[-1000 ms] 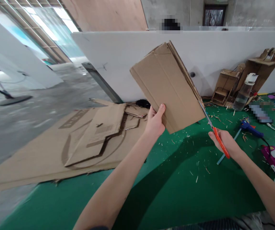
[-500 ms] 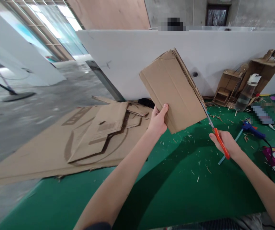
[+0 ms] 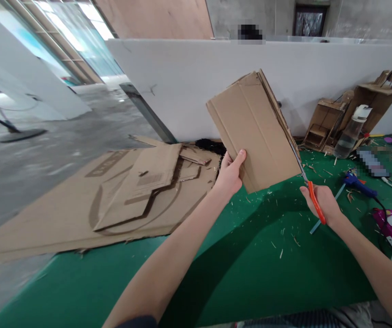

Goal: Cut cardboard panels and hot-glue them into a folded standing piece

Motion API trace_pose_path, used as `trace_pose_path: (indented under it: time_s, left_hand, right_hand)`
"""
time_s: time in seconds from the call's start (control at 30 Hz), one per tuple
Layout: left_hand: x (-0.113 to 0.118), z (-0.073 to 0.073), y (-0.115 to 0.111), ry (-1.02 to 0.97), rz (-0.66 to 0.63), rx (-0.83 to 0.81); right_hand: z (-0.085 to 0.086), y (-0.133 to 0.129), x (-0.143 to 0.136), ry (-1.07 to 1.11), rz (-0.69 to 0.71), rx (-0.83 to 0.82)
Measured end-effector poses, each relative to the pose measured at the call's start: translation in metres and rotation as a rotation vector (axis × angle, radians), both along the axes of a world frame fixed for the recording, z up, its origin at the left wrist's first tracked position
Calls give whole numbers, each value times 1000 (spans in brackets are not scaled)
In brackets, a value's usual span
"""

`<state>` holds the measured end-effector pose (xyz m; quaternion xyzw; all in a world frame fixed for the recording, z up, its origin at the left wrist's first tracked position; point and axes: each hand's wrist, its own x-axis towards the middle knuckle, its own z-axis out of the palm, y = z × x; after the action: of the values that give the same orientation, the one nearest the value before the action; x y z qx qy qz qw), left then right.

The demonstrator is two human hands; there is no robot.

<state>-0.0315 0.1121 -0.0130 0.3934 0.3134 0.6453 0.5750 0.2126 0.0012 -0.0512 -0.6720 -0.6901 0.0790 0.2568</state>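
Observation:
My left hand grips the lower left edge of a folded, layered piece of cardboard, its thumb lying on the front face. The cardboard is held up and tilted above the green table. In my right hand is a pair of scissors with orange handles, fingers wrapped round them. The scissor blades lie along the cardboard's right edge, near its lower right corner; how far they are apart cannot be made out.
Large cardboard sheets lie on the left. On the right are a blue glue gun, a phone, a water bottle, a cardboard model and a magenta power strip. A white partition stands behind; scraps litter the table.
My left hand and the cardboard have shifted a little to the right. The scissors stay at the cardboard's right edge, with my right hand nearly in the same place.

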Motion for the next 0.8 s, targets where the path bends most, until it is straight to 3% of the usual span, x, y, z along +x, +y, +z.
trace_pose_path:
  time_s: [0.13,0.37,0.6,0.8]
  left_hand:
    - [-1,-5,5,-21,4,-29]
    - [3,-7,1,15,-37,32]
    - [8,-6,-5,22,-34,31]
    - [9,-7,-5,11,-42,-4]
  right_hand:
    - [-3,6,6,6,23,-20]
    - [9,-1,5,118,123,-60]
    - [7,0,1,-99,-96,-70]
    - [0,4,4,-160,-118,-34]
